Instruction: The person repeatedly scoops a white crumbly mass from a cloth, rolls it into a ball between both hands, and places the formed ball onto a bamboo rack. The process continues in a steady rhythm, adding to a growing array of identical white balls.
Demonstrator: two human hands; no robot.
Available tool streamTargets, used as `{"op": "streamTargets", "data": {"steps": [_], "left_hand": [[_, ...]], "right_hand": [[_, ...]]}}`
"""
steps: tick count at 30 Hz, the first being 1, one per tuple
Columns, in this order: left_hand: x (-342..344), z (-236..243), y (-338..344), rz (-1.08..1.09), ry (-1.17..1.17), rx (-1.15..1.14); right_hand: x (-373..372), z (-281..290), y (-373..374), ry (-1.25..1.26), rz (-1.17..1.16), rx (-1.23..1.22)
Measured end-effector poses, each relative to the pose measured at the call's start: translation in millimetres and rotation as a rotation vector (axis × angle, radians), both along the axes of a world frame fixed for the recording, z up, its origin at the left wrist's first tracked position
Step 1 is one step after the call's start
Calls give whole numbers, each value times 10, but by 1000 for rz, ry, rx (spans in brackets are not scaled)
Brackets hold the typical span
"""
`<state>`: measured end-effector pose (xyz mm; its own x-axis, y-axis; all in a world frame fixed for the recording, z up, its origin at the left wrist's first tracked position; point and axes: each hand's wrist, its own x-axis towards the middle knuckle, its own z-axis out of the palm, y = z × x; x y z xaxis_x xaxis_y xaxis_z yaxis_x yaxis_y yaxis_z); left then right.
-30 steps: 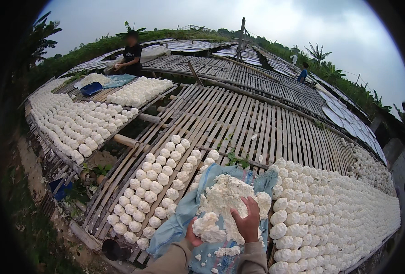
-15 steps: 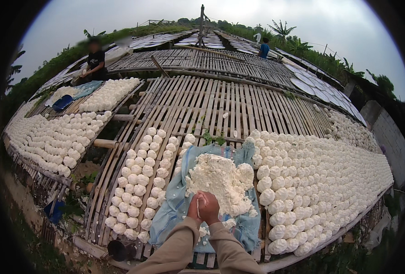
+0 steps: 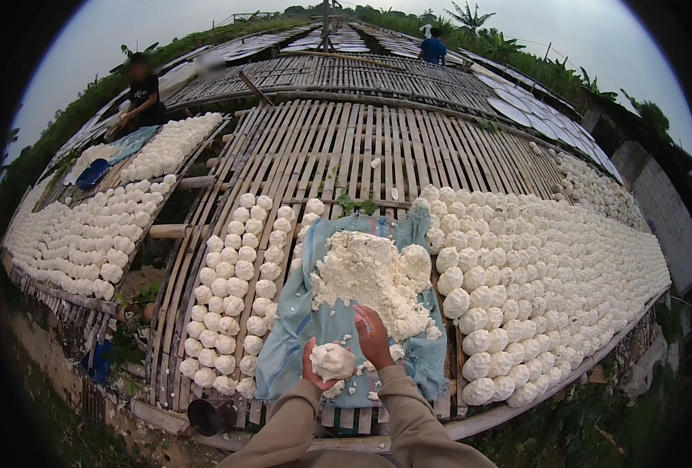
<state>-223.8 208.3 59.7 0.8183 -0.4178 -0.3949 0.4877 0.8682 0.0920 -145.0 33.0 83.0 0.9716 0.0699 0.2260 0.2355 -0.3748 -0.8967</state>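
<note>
A white, rough round lump (image 3: 332, 360) rests in my left hand (image 3: 311, 366), whose fingers curve around it from the left and underneath. Just right of it, my right hand (image 3: 374, 335) is raised with extended fingers, apart from the lump and holding nothing that shows. Both hands are over a pale blue woven sheet (image 3: 287, 343) that bears a crumbly white heap (image 3: 361, 277) beyond them and small scattered crumbs. Rows of similar white balls (image 3: 225, 324) lie left of the sheet, and a dense field of them (image 3: 509, 304) spreads to the right.
Bamboo slat racks (image 3: 346, 148) stretch ahead. A left rack holds more balls (image 3: 88, 242) and a blue scoop (image 3: 94, 173). A dark container (image 3: 209, 417) sits at the front edge. One person (image 3: 143, 97) works at far left, another (image 3: 432, 48) stands farther back. A block wall (image 3: 669, 218) is at right.
My hands, cupped together half a second ago, have separated: the left now shows the lump, the right has moved up and right. The camera view has shifted, and the racks appear higher in frame.
</note>
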Motion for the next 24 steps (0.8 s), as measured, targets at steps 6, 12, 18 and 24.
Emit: {"op": "streamTargets", "data": {"steps": [6, 12, 18, 24], "left_hand": [[-194, -2, 462, -48, -52, -85], [-431, -2, 856, 51, 66, 96], [-586, -286, 851, 48, 113, 178], [-637, -358, 780, 67, 91, 231]], "right_hand": [[-514, -1054, 348, 250, 176, -858], [-1509, -1343, 538, 55, 62, -704], [-1427, -1289, 438, 134, 295, -813], [-868, -1287, 377, 457, 30, -487]]}}
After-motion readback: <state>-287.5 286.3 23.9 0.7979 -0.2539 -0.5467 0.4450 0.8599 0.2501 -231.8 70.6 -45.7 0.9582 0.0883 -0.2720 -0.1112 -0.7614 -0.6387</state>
